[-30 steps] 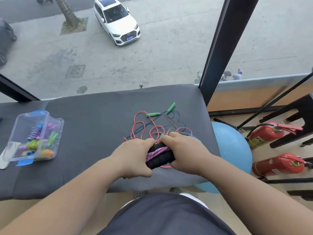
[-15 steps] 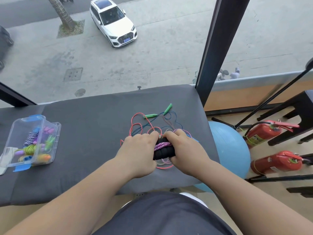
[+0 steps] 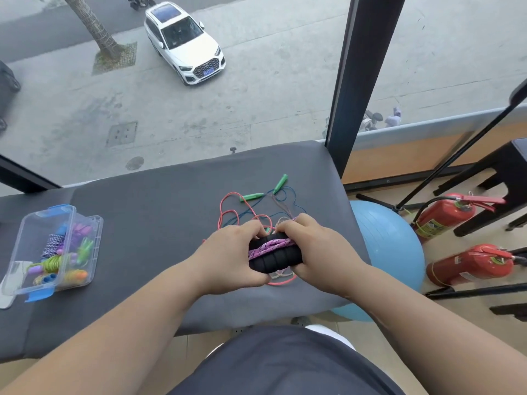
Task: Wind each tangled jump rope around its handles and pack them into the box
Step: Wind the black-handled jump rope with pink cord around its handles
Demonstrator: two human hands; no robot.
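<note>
Left hand (image 3: 231, 258) and right hand (image 3: 316, 252) still grip the ends of the paired black foam handles (image 3: 273, 260) above the grey padded bench (image 3: 156, 223), the purple braided rope (image 3: 268, 246) now wound further along them, slack nearly gone, so packing into the clear plastic box (image 3: 95, 252) looks close.

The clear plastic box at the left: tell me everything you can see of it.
The clear plastic box is transparent, with blue latches at its near and far ends. It sits on the grey padded surface, far left, holding wound ropes in green, purple, orange and blue. Whether its lid is on is unclear. The left hand and right hand are away, gripping the black handles.
</note>
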